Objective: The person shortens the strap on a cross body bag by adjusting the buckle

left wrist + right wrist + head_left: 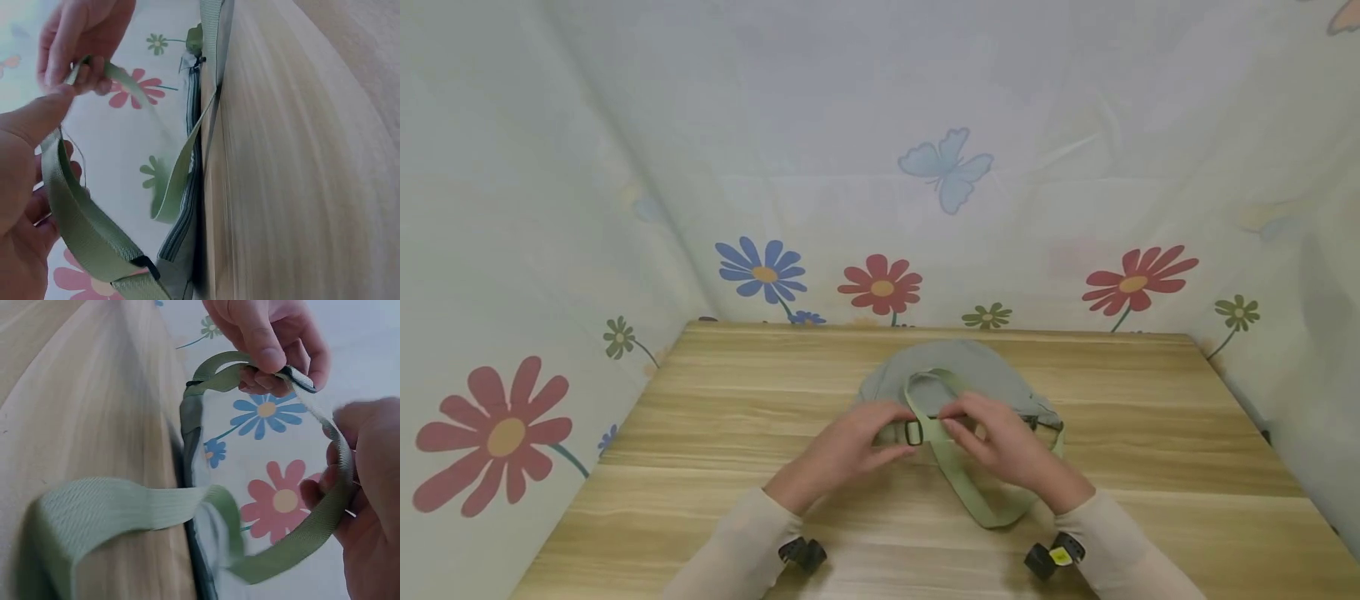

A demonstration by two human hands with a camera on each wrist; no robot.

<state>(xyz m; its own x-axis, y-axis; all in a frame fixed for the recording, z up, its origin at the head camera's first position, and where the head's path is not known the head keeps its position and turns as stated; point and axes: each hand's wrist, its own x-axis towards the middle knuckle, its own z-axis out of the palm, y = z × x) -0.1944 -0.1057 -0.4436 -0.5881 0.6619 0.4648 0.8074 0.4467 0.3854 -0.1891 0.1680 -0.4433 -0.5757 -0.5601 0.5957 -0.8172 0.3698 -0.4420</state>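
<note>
A grey-green waist bag (970, 358) lies on the table, its zipper (192, 112) running along the side nearest the person. Its light green webbing strap (966, 487) is lifted in front of it, with a loop above the hands and another hanging down toward the person. The left hand (853, 433) pinches the strap at a dark strap slider (913, 432), also seen in the right wrist view (297, 378). Close beside it, the right hand (1009, 442) pinches the webbing between thumb and fingers. In the right wrist view, webbing (300, 544) curves below the right hand.
The wood-grain table (700, 467) extends around the bag on all sides. Behind it hangs a pale cloth backdrop (820, 108) printed with flowers and a butterfly. Small black devices (802, 553) sit at both wrists over light sleeves.
</note>
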